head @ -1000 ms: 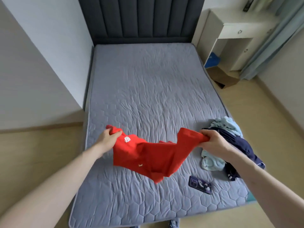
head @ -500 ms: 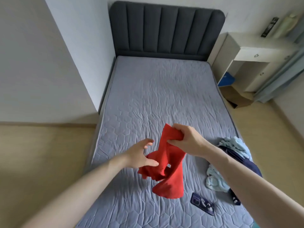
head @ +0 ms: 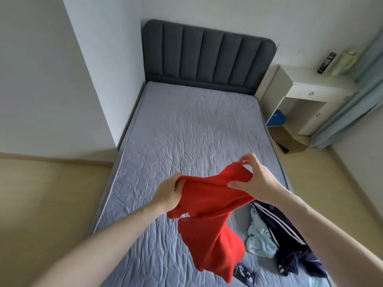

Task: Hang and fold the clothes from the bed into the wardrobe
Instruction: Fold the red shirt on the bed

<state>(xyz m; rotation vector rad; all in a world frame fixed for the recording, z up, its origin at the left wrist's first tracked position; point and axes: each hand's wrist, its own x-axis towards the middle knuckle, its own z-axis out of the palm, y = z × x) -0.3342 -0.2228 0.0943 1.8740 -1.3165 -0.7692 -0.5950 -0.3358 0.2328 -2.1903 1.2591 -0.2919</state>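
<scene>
1. We hold the red garment (head: 209, 212) in the air above the near part of the bed (head: 186, 129); it is not touching the mattress.
2. Our left hand (head: 167, 193) has its grip curled around one bunched edge. Our right hand (head: 255, 179) pinches the other edge under the thumb, and its upper fingers are lifted and loose.
3. To do this step well, we think both hands should find matching corners, then pull apart until the cloth hangs flat.
4. The long part hangs down over the dark phone (head: 244, 274), which lies near the foot of the bed.
5. The navy garment (head: 288, 241) and the light blue garment (head: 259, 239) lie at the bed's right edge, and could slide off.
6. The middle of the bed, toward the headboard (head: 207, 56), is open room for folding.
</scene>
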